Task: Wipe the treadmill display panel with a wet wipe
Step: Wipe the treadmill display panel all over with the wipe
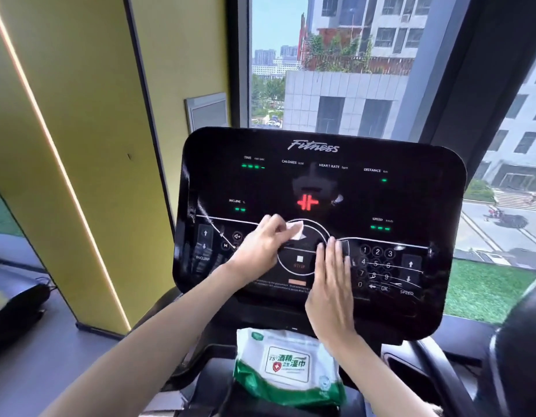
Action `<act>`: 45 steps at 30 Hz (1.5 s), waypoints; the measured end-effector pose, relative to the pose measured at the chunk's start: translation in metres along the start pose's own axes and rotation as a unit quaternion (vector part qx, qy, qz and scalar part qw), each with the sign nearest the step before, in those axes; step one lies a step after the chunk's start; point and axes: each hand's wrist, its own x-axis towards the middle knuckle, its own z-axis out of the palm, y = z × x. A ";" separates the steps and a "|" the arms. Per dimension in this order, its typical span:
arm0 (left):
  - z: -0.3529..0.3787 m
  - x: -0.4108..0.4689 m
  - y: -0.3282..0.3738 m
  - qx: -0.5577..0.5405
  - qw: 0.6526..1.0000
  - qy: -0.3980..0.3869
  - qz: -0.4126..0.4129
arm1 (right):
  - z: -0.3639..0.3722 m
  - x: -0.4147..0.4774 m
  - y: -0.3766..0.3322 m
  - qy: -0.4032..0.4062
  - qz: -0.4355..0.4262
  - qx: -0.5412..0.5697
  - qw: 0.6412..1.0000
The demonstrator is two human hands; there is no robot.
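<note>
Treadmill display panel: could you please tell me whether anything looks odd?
Nothing damaged or spilled. The display panel is lit while the left hand, holding the wet wipe, and the right hand touch its start/stop ring.

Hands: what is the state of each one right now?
Left hand: holds the small white wet wipe against the glossy black treadmill display panel.
Right hand: open, fingers straight on that panel.
</note>
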 end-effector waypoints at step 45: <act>-0.065 -0.120 -0.117 0.085 0.960 -0.199 0.180 | 0.043 -0.042 -0.117 -0.149 -0.059 -0.021 0.987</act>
